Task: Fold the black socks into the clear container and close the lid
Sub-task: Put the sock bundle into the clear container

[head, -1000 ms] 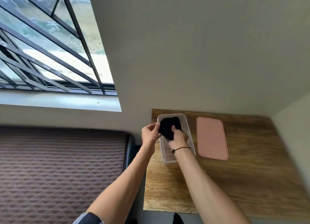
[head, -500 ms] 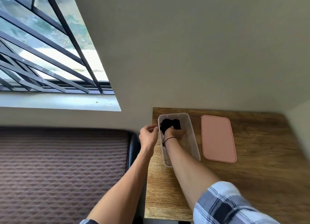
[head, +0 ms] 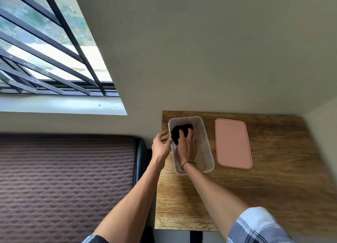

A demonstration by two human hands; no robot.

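grip right: right hand [head: 187,148] inside the clear container [head: 207,151], fingers spread flat, pressing the black socks [head: 182,128] at its far end | grip left: left hand [head: 160,147] curled at left rim, holding or not I cannot tell | pink lid [head: 233,143] lies beside, on tabletop [head: 273,179]

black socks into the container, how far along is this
Done: the black socks sit bundled at the far end of the clear container. In hand: the right hand rests on them inside it, while the left hand is at its left rim. Left: the pink lid lies flat on the wooden table, apart to the container's right, not yet fitted.
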